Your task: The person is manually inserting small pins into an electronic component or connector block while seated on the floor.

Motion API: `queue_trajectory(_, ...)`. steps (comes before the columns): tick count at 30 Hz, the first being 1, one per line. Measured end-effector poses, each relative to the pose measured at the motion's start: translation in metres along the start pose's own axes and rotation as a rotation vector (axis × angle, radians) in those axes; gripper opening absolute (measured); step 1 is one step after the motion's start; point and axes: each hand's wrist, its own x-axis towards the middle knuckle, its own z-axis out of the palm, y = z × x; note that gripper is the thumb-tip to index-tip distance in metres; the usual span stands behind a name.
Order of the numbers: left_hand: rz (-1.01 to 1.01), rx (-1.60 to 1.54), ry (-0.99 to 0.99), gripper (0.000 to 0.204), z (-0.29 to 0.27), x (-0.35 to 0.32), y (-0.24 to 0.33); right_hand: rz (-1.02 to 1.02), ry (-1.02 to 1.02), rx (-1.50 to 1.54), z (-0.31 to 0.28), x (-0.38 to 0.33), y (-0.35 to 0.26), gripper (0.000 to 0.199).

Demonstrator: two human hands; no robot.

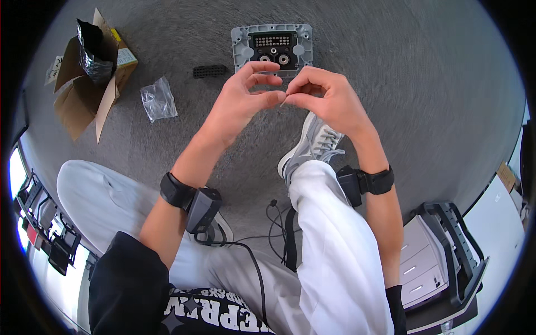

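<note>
My right hand (pixel 329 99) pinches a tiny thin piece (pixel 283 103) between thumb and index finger; it is too small to name. My left hand (pixel 245 95) has its fingers curled but apart, with its thumb tip at or touching the right fingertips. Just beyond both hands, a grey metal housing (pixel 241 51) lies on the floor, its near edge partly hidden by my fingers. Its black middle carries rows of small metal contacts and two larger round terminals. Left of the housing lies a black ridged block (pixel 209 71).
A clear plastic bag (pixel 159 100) and an opened cardboard box (pixel 78 109) with a silvery bag (pixel 99 70) lie to the left on the grey floor. My shoe (pixel 318 137) is close below my hands. Cables (pixel 272 223) run between my legs; a drawer cabinet (pixel 416 262) stands right.
</note>
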Motion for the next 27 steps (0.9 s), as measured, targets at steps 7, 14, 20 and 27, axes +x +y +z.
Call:
queue_trajectory(7,-0.072,0.205,0.159,0.026,-0.033,0.006,0.007,-0.133,0.219,-0.169,-0.008,0.044,0.011,0.008)
queue_trajectory(14,-0.166,0.283,0.254,0.022,-0.065,-0.006,-0.002,-0.396,0.44,-0.675,0.004,0.078,0.036,0.005)
queue_trajectory(20,-0.132,0.314,0.247,0.022,-0.062,-0.008,0.003,-0.44,0.48,-0.758,0.01,0.085,0.041,0.005)
queue_trajectory(27,-0.153,0.357,0.265,0.022,-0.069,-0.01,0.009,-0.45,0.394,-0.864,0.006,0.093,0.038,0.004)
